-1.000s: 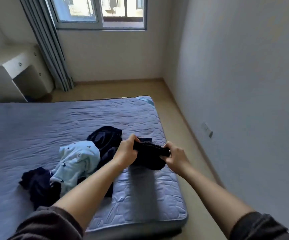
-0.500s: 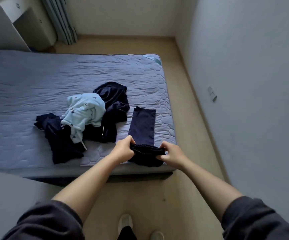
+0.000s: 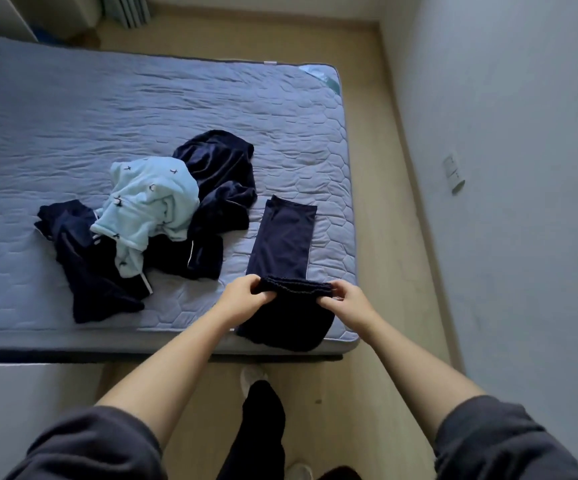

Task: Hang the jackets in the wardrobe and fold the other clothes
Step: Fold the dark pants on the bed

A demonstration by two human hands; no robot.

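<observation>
Left hand (image 3: 246,295): fingers curled, pinching the left end of a gathered waistband. Right hand (image 3: 344,301): the same pinch on the right end, thumb on top. The band is pulled straight between them and seems to sit slightly raised off the bed.

It belongs to the navy trousers (image 3: 282,240), which lie at the near right corner of the mattress (image 3: 142,109). The legs are stacked one on the other, flat, pointing away from the person. The seat portion drapes from the band back toward the bed edge; I cannot tell whether it overhangs.

To the left, apart from the trousers, is an unsorted heap: a light blue garment (image 3: 149,202) lying over dark navy pieces (image 3: 218,174) with white piping. I cannot tell which of these are jackets. No wardrobe is in view.

Step, as judged: folding the trousers. They are halved lengthwise and the crosswise fold is not yet made.

Next move calls for carrying the band forward over the legs toward the cuffs, both hands level so the side edges line up, then smoothing flat. The loose seat fabric looks likely to bunch under the fold unless it is drawn taut first.
</observation>
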